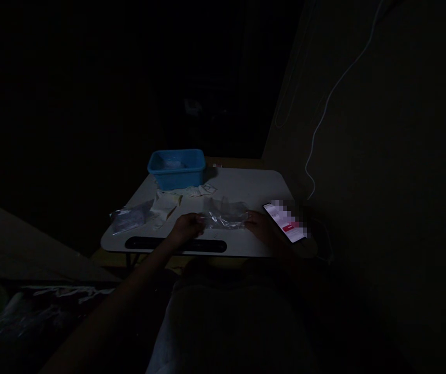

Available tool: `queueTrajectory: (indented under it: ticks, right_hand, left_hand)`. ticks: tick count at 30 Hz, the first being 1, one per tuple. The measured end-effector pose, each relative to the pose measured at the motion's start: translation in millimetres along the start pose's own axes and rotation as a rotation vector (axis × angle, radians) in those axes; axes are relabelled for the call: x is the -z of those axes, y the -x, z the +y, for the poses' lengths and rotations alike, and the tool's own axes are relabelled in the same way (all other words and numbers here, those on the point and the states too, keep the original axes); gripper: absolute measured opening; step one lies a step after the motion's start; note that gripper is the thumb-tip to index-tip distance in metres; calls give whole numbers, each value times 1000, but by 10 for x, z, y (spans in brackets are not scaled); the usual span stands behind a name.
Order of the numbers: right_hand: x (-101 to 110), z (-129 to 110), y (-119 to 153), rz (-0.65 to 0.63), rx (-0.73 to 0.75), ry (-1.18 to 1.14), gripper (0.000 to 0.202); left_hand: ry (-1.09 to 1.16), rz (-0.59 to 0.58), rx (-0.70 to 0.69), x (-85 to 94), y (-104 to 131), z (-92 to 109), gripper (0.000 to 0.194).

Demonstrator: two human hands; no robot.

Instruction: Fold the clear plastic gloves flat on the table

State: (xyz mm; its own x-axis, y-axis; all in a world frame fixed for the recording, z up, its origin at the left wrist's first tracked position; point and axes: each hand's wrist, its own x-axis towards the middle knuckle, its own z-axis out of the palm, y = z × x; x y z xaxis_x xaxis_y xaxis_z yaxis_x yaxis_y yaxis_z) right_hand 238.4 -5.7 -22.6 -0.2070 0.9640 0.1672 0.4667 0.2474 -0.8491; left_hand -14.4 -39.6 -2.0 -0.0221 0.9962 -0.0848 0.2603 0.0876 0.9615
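A clear plastic bag (226,214) stretches between my two hands, just above the white table (242,182). My left hand (187,228) pinches its left end with closed fingers. On the right end, my right hand (257,223) is closed in the same way. The bag looks flat and see-through; whether anything lies inside, I cannot tell in the dim light. To the left of my left hand are a pale piece of paper or cloth (164,204) and another clear plastic packet (131,218).
A blue plastic basket (179,179) with something clear inside stands at the table's back left. A lit phone (285,224) lies at the right edge. A black slot (140,242) runs along the front. A white cable (326,106) hangs at the right. The surroundings are very dark.
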Motion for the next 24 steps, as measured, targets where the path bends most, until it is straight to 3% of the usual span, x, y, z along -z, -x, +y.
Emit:
queueTrajectory:
  ticks: [5, 10, 18, 24]
  right_hand:
    - [-68, 47, -75, 50, -26, 57, 35]
    - [-49, 33, -97, 53, -61, 87, 38]
    - [-69, 78, -125, 82, -63, 81, 39]
    - [-90, 45, -148, 131, -33, 147, 32]
  left_hand:
    - [84, -30, 37, -8, 2, 38, 28]
    - [59, 20, 74, 23, -22, 0, 30]
    - [-576, 132, -158, 76, -11, 76, 15]
    - [-782, 45, -88, 67, 69, 144, 31]
